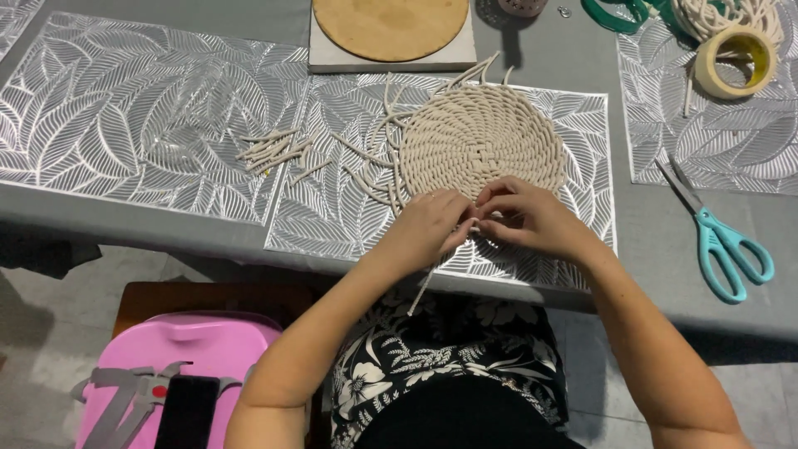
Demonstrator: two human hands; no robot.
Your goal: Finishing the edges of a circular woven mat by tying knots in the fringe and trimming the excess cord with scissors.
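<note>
Round woven cord mat (482, 137) lies flat on a silver leaf-pattern placemat (332, 208) at the middle of the grey bench (549, 50). Being a disc, it has no clear long axis; loose cord ends fan out from its left edge, pointing left and toward the far side, and a few stick out at the top toward the far edge.

Left hand (428, 224) and right hand (528, 216) meet at the mat's near rim, fingertips touching, both pinching a cord strand (422, 291) that runs down off the bench edge toward the person's lap, long axis roughly near-far, slightly tilted left. Both hands are closed in a pinch, not spread.

Short cut cord pieces (274, 150) lie left of the mat, mostly pointing left-right. Teal-handled scissors (719, 237) lie well to the right, blades pointing to the far left. Tape roll (736, 62) sits at far right beside a cord bundle (723, 17). Round tan board (391, 25) on a grey slab lies beyond the mat.
</note>
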